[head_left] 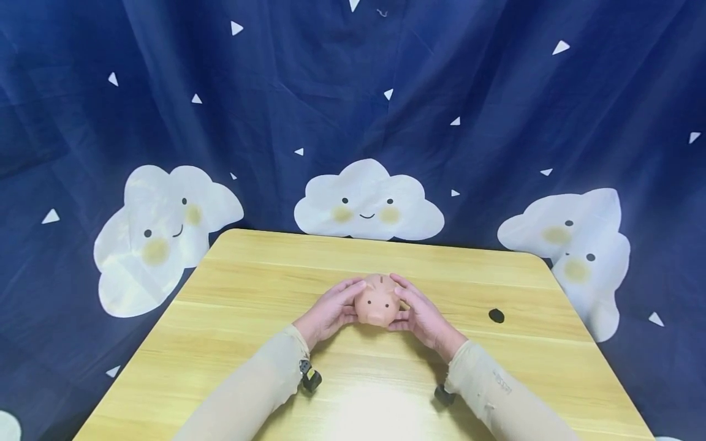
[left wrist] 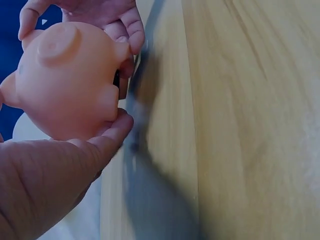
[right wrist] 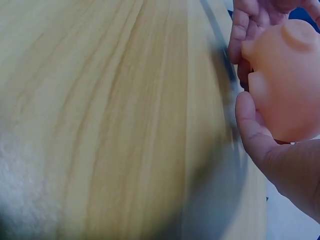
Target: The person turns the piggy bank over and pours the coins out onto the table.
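A pink piggy bank (head_left: 377, 308) with two dark eyes, a snout and a coin slot on top faces me near the middle of the table. My left hand (head_left: 330, 310) grips its left side and my right hand (head_left: 423, 313) grips its right side. In the left wrist view the piggy bank (left wrist: 70, 82) has fingertips by its short feet, and a dark spot shows at its underside. The right wrist view shows the piggy bank (right wrist: 287, 85) cut off by the frame edge, held between both hands.
A small flat black round piece (head_left: 496, 315) lies on the wooden table (head_left: 248, 294), right of my right hand. Behind the table's far edge hangs a dark blue curtain (head_left: 331, 73) with white clouds and triangles. Small black devices (head_left: 311, 378) sit at both wrists.
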{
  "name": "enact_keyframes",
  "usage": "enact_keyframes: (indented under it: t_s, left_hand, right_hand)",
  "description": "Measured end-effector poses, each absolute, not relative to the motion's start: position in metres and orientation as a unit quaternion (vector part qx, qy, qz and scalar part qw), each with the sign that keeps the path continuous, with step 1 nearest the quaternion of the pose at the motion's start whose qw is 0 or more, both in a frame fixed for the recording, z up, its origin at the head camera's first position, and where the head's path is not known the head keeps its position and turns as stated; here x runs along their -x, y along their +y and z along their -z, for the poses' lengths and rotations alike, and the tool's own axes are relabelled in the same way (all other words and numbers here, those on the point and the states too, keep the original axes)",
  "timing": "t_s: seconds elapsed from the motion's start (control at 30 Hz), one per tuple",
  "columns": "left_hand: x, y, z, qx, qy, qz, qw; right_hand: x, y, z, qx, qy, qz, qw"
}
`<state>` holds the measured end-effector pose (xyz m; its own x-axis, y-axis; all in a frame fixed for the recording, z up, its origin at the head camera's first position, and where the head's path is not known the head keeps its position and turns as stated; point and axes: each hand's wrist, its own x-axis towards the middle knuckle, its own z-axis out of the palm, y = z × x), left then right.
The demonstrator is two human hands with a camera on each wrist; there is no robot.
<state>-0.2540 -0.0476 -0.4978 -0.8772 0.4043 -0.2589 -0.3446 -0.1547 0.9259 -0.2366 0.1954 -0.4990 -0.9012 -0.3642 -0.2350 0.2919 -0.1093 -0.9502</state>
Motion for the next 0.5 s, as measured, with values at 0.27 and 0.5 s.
enact_keyframes:
  t_s: [0.27, 0.5]
  left_hand:
    - [0.2543, -0.0472, 0.4983, -0.02, 0.626, -0.744, 0.231]
    - [0.2535, -0.0485, 0.5001, -0.06, 0.64, -0.733, 0.224]
  right_hand:
    - [0.2358, 0.1943, 0.4966, 0.033, 0.632, 0.742, 0.221]
    - [0.2361, 0.1959, 0.4949, 0.032, 0.627, 0.742, 0.235]
